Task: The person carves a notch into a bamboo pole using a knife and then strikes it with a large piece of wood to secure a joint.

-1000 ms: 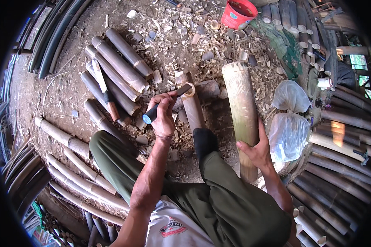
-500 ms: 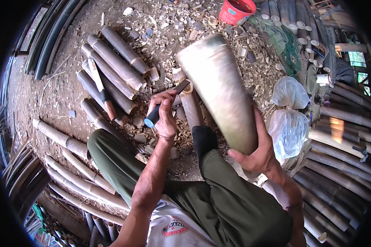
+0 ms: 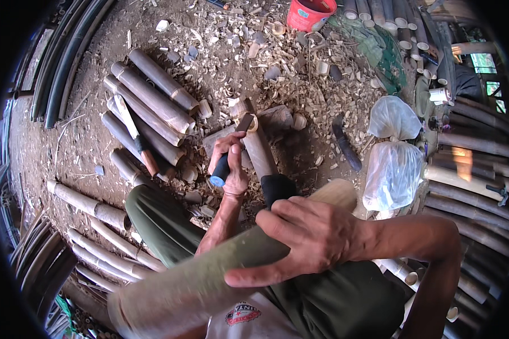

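My left hand point(image 3: 231, 164) is closed around the handle of a chisel point(image 3: 245, 122) with a flat dark blade and a blue butt end. The blade's tip rests by a pale cut-out in a brown bamboo tube point(image 3: 261, 152), which lies between my legs. Against the tube's near end is my black-covered foot point(image 3: 278, 187). My right hand point(image 3: 311, 234) grips a thick greenish-brown club point(image 3: 181, 288), of bamboo or wood, held slantwise across my lap. The club's wide end points to the lower left, slightly blurred. It hides part of my left forearm.
Cut bamboo tubes point(image 3: 152, 85) lie at left, with a long-bladed knife point(image 3: 125, 116) on them. A red bucket point(image 3: 311, 14) stands at the far side among wood chips. Filled clear plastic bags point(image 3: 393, 175) sit at right, near stacked bamboo point(image 3: 475, 220). A dark curved piece point(image 3: 345, 141) lies on the ground.
My right hand has swung the club from upright beside the tube down and back across my lap. The left hand keeps the chisel at the cut-out, its handle tilted nearer upright.
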The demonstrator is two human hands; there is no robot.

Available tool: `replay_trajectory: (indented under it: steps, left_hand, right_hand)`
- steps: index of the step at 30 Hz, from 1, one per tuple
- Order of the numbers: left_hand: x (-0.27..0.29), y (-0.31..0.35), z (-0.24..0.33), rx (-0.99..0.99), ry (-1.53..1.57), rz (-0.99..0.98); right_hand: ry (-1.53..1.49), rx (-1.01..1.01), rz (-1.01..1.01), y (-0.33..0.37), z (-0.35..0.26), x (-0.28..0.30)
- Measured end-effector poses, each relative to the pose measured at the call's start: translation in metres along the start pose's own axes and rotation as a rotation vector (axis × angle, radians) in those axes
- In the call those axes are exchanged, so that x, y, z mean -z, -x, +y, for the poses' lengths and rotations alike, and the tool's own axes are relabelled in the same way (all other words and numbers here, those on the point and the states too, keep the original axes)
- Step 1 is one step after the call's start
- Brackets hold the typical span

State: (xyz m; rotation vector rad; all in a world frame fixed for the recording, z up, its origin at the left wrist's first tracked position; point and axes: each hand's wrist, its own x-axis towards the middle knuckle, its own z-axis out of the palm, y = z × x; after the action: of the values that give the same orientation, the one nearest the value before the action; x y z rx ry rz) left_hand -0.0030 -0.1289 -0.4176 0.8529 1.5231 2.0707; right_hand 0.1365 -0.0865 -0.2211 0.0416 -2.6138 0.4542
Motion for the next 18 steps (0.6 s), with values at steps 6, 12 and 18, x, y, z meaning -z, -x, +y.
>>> replay_trajectory:
  steps: [6, 12, 18]
  left_hand:
    - [-0.004, 0.001, 0.008, -0.017, -0.129, -0.044]
    - [-0.008, -0.013, 0.009, -0.026, -0.251, -0.159]
    - [-0.012, -0.024, 0.007, -0.006, -0.305, -0.149]
  right_hand:
    - [-0.056, -0.429, -0.520, 0.010, 0.008, 0.003]
    - [-0.028, -0.151, -0.068, 0.021, 0.023, -0.005]
    - [-0.275, -0.311, -0.060, 0.020, 0.013, -0.003]
